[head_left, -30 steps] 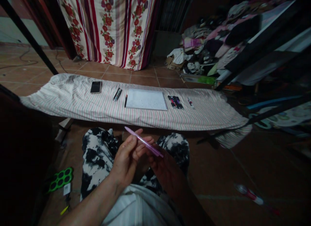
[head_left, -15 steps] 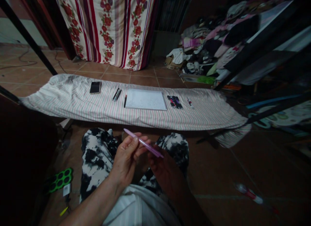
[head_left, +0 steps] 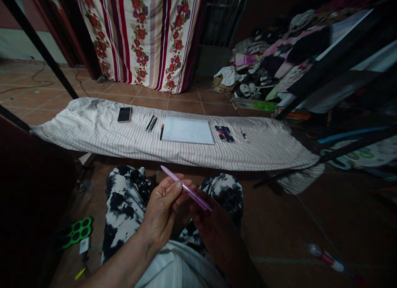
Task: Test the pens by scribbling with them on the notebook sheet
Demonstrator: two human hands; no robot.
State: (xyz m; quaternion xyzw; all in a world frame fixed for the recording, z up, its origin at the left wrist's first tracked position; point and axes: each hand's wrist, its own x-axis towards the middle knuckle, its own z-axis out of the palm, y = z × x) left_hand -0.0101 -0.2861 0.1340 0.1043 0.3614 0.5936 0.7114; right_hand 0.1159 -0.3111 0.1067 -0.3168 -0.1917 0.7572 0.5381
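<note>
My left hand (head_left: pixel 166 201) is closed on a pink-purple pen (head_left: pixel 186 188), pinching it between thumb and fingers above my lap. The pen slants, with its tapered end up to the left and its other end down to the right. My right hand (head_left: pixel 214 226), in deep shadow, has its fingers curled around the pen's lower end. Ahead, a spiral notebook (head_left: pixel 187 130) lies open on a bench covered with striped cloth (head_left: pixel 139 143). A dark marker (head_left: pixel 161 132) rests along the notebook's left side.
On the cloth are a phone (head_left: pixel 124 114), a pair of pens (head_left: pixel 151 123), a cluster of dark pens (head_left: pixel 225 134) and a white-and-dark pen (head_left: pixel 244 135). A bottle (head_left: pixel 325 257) and a green-framed object (head_left: pixel 77 232) lie on the floor. Clothes (head_left: pixel 269 60) are piled behind.
The view has shifted slightly, so the bench and hands appear a little lower and to the right. The pen stays in my hands at nearly the same slant.
</note>
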